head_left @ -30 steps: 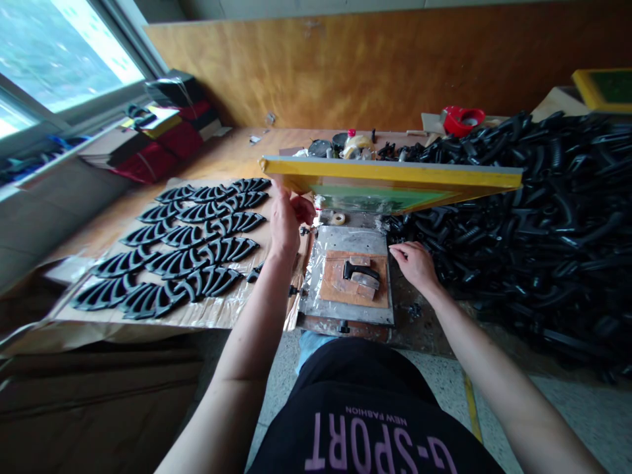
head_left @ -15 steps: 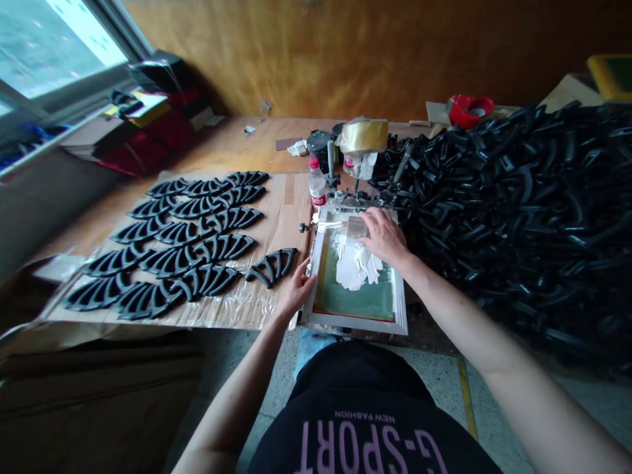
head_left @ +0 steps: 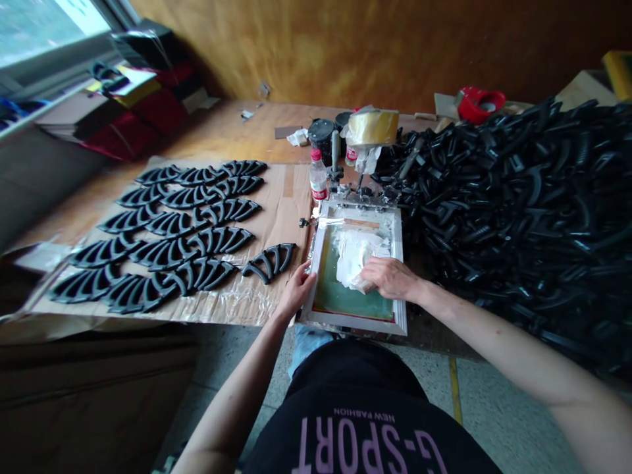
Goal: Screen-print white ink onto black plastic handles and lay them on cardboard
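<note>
Two hands show in my head view. My left hand [head_left: 296, 289] grips the left rim of the screen frame [head_left: 355, 321], which lies at the bench's near edge. My right hand [head_left: 391, 276] is closed on a pale scraper [head_left: 364, 287], pressed into the white ink [head_left: 351, 253] on the mesh.

One printing screen [head_left: 354, 321], one plastic bottle [head_left: 318, 178]

Screen frame [head_left: 356, 320] lying flat, silver border, green mesh smeared with white ink [head_left: 353, 253]; squeegee [head_left: 365, 285] at ink's near edge
</note>
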Motion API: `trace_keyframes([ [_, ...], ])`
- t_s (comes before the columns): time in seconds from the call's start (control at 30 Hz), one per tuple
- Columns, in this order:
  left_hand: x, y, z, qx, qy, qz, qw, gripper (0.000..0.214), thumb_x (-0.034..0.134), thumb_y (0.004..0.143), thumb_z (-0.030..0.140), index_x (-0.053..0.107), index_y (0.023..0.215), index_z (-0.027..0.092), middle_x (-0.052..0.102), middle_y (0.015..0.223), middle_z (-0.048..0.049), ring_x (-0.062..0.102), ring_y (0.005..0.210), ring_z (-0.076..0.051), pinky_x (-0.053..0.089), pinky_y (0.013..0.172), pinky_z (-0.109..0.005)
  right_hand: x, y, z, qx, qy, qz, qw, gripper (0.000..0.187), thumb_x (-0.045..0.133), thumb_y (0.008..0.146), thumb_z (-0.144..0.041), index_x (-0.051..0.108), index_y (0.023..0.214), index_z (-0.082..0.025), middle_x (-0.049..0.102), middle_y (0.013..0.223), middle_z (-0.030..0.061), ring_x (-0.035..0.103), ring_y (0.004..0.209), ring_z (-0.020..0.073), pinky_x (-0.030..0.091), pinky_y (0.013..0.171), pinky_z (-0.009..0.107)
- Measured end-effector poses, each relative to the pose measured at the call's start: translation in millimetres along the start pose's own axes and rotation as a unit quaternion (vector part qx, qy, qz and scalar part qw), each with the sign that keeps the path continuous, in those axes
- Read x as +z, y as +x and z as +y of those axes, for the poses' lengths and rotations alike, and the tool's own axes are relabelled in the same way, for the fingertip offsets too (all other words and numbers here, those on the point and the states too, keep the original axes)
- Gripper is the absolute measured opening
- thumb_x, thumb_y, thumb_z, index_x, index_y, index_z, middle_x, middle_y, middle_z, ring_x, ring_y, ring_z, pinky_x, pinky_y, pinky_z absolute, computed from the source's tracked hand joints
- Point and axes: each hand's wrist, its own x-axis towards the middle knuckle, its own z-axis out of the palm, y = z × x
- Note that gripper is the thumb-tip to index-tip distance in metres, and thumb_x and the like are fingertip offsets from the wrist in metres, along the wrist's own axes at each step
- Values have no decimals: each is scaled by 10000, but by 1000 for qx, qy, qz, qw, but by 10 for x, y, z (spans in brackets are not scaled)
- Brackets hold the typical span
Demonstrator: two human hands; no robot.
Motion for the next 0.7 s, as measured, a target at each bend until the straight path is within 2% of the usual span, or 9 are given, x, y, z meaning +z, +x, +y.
trace_keyframes([
  [0.07, 0, -5, 8, 2, 1, 5, 1000, 646, 569, 836, 511, 495, 1388, 184, 647, 832, -21, 585, 711, -139, 448, 621, -227, -11, 68, 57, 33, 26, 19, 999, 181, 531, 770, -43, 628, 785, -196, 636, 797, 32, 548, 821, 184, 388, 694, 276],
  [0.17, -6, -12, 26, 5, -10, 0, 1000, 659, 573, 832, 523, 491, 1384, 172, 634, 799, -13, 579, 687, -136, 445, 603, -227, 114, 121, 49, 80, 20, 90, 993, 239, 479, 805, -42, 658, 854, -192, 656, 875, 64, 552, 908, 212, 417, 764, 308],
  [0.23, -5, -16, 48, 3, -25, -5, 1000, 671, 584, 825, 520, 486, 1383, 162, 635, 794, -14, 579, 681, -135, 444, 594, -226, 217, 62, -14, 64, 24, 109, 992, 278, 455, 813, -28, 670, 893, -184, 663, 913, 83, 549, 952, 224, 428, 787, 323],
  [0.33, -1, -29, 114, -9, -38, -2, 999, 684, 607, 805, 508, 495, 1370, 139, 636, 764, -13, 571, 658, -133, 437, 574, -223, 240, -42, -73, 28, 47, 81, 995, 263, 496, 792, -26, 677, 877, -196, 666, 883, 61, 564, 920, 212, 438, 762, 305],
  [0.4, -11, -55, 197, -17, -41, 0, 999, 697, 619, 791, 505, 496, 1366, 132, 629, 731, -5, 564, 631, -131, 431, 557, -222, 144, 5, -35, 46, 56, 78, 994, 190, 554, 810, -82, 681, 866, -213, 666, 854, 42, 579, 880, 204, 442, 746, 298],
  [0.47, -45, -107, 331, -21, -47, -2, 999, 719, 637, 774, 512, 487, 1377, 148, 629, 717, 3, 566, 613, -132, 431, 548, -223, -11, 166, 67, 102, 53, 113, 987, 158, 620, 842, -196, 682, 979, -243, 678, 913, 33, 594, 890, 207, 450, 761, 305],
  [0.6, -172, -240, 743, 5, -69, 12, 998, 649, 629, 786, 556, 550, 1323, 200, 669, 818, -20, 578, 641, -132, 444, 560, -224, -401, 464, 405, 227, -6, 200, 953, 509, 676, 834, -372, 544, 1321, -304, 659, 1044, 47, 606, 920, 232, 461, 784, 333],
  [0.7, -247, -254, 1085, 27, -95, 36, 995, 535, 507, 850, 621, 674, 1125, 193, 666, 835, -34, 565, 634, -125, 433, 542, -221, -641, 308, 747, 297, -38, 302, 905, 475, 596, 873, -443, 573, 1295, -227, 641, 1027, 89, 600, 915, 246, 457, 804, 358],
])
